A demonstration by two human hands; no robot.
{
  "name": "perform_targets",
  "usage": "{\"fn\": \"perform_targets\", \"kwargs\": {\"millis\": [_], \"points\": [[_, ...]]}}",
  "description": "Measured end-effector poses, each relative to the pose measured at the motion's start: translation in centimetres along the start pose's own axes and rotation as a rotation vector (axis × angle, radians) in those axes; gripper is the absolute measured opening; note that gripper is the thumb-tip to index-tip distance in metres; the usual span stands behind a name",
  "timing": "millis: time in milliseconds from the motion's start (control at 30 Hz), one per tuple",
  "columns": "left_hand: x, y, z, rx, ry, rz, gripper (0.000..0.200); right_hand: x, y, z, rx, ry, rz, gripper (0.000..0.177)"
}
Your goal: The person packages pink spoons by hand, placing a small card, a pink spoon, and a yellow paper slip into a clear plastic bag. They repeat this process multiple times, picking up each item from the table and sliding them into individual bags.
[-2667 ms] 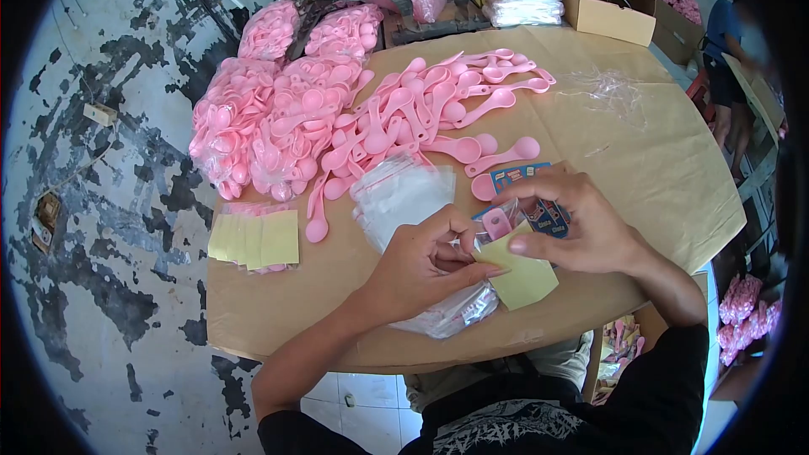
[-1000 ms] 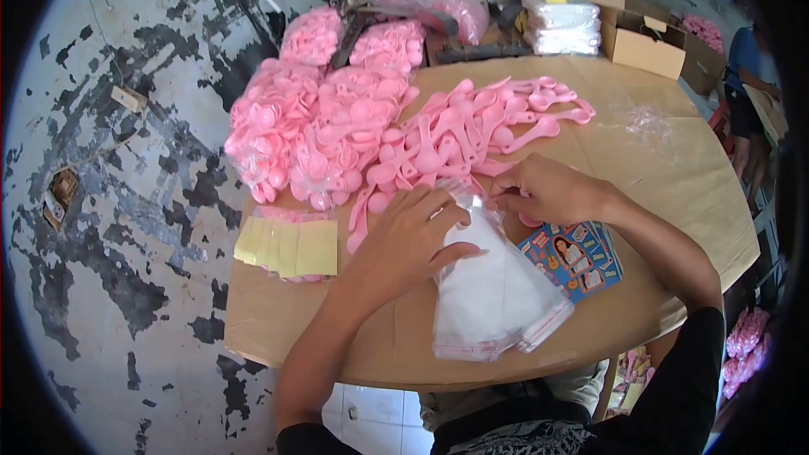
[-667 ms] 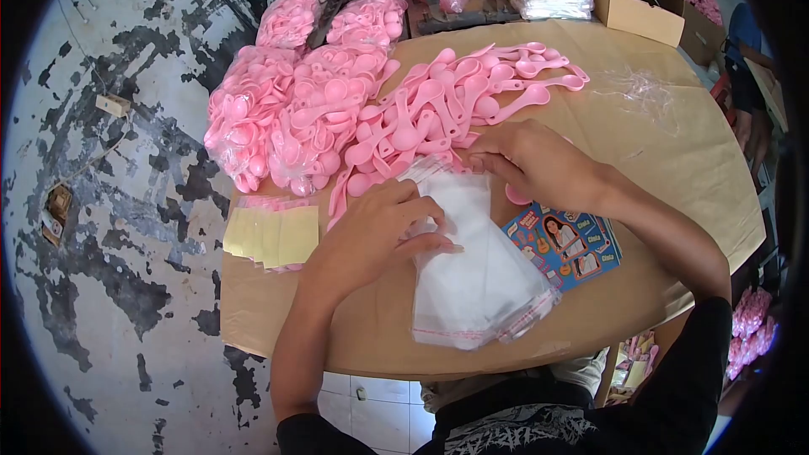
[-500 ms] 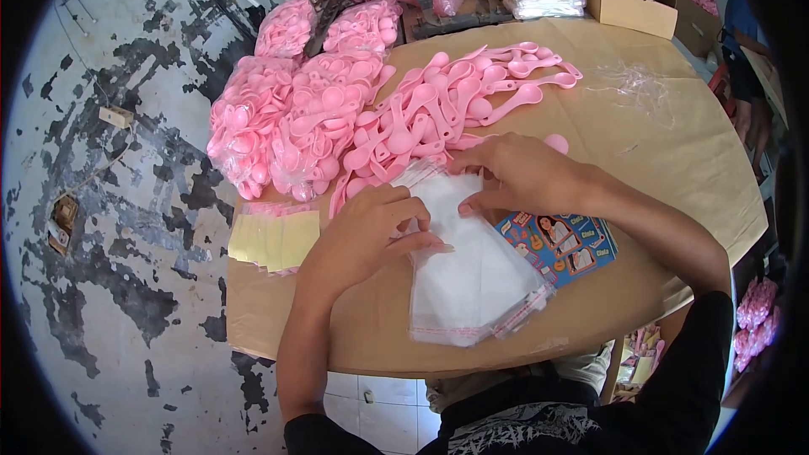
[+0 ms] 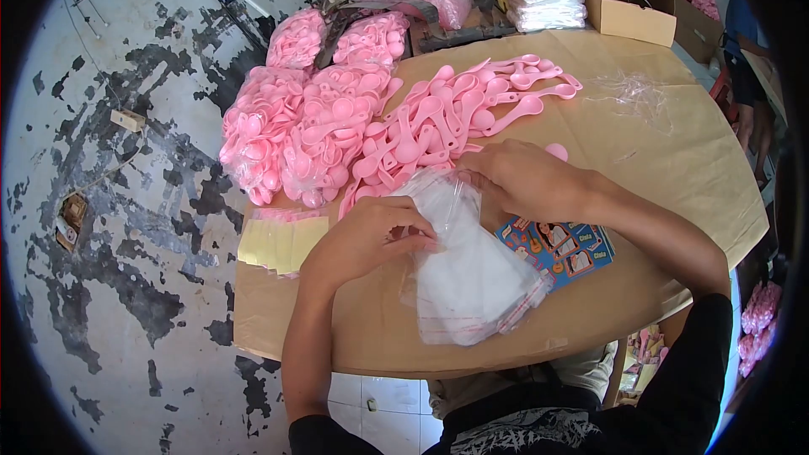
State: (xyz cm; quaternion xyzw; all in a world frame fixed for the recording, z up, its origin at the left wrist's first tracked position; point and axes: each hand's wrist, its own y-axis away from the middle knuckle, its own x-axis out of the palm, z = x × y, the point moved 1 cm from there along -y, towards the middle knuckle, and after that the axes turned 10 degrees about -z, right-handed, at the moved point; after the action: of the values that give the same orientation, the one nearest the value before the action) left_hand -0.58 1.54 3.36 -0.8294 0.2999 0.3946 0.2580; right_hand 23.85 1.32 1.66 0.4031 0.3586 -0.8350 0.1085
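Observation:
A stack of clear plastic bags (image 5: 472, 278) with reddish printed strips lies in front of me on the brown-covered table, its upper end lifted and creased. My right hand (image 5: 527, 179) pinches the bags near their far end, fingertips partly hidden behind the knuckles. On the near left side, my left hand (image 5: 362, 240) is curled, thumb and fingers closed at the bags' left edge. Blue printed cards (image 5: 560, 248) lie under and beside the bags on the right. Left of my left hand sit small packets with pale yellow cards (image 5: 282, 243).
Loose pink spoons (image 5: 438, 118) are heaped beyond my hands. Bulging bags of pink spoons (image 5: 291, 131) stand at the left edge. Tangled clear strips (image 5: 636, 97) lie at the right. Behind are stacked plastic packs (image 5: 543, 2) and a cardboard box (image 5: 632, 13). Another person (image 5: 746, 59) is at far right.
My right hand has closed from a spread pose onto the bags' far end. The upper bags have risen and wrinkled between my hands. The view has shifted slightly.

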Motion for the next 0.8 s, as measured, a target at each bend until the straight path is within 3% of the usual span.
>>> {"fn": "perform_targets", "kwargs": {"millis": [133, 233, 367, 433, 500, 567, 633, 667, 767, 800], "points": [[-0.1, 0.0, -0.1, -0.014, 0.011, -0.003, 0.015, -0.2, -0.6, -0.2, -0.156, -0.055, -0.244, 0.017], [0.0, 0.0, 0.0, -0.039, 0.012, 0.0, 0.015, -3.1, -1.2, 1.5, 0.173, -0.293, -0.111, 0.016], [-0.5, -0.2, -0.3, -0.01, -0.136, -0.038, 0.03, -5.4, -1.7, 2.3, 0.036, -0.241, -0.278, 0.015], [0.2, -0.3, -1.0, 0.097, 0.009, -0.303, 0.036, -5.9, -1.8, 2.9, -0.11, -0.214, -0.392, 0.014], [1.7, -0.4, -2.0, 0.165, 0.239, -0.38, 0.039, -5.5, -1.4, 3.6, -0.081, -0.281, -0.339, 0.015], [3.4, -0.6, -2.9, 0.19, 0.552, -0.261, 0.039, -5.6, -1.1, 4.3, 0.033, -0.26, -0.227, 0.016], [4.0, -0.1, -2.6, -0.015, 0.607, -0.121, 0.037, -6.5, -0.8, 5.3, 0.229, -0.157, -0.045, 0.019], [4.1, 0.0, -2.4, -0.116, 0.629, -0.054, 0.037, -6.8, -0.6, 4.4, 0.182, -0.167, -0.015, 0.038], [3.2, -0.4, -2.3, -0.308, 1.038, -0.139, 0.036, -7.9, 1.1, 0.8, -0.193, 0.128, 0.323, 0.038], [3.0, -0.5, -2.0, -0.215, 1.213, -0.113, 0.036, -7.8, 1.2, 0.7, -0.088, 0.099, 0.426, 0.035]]}}
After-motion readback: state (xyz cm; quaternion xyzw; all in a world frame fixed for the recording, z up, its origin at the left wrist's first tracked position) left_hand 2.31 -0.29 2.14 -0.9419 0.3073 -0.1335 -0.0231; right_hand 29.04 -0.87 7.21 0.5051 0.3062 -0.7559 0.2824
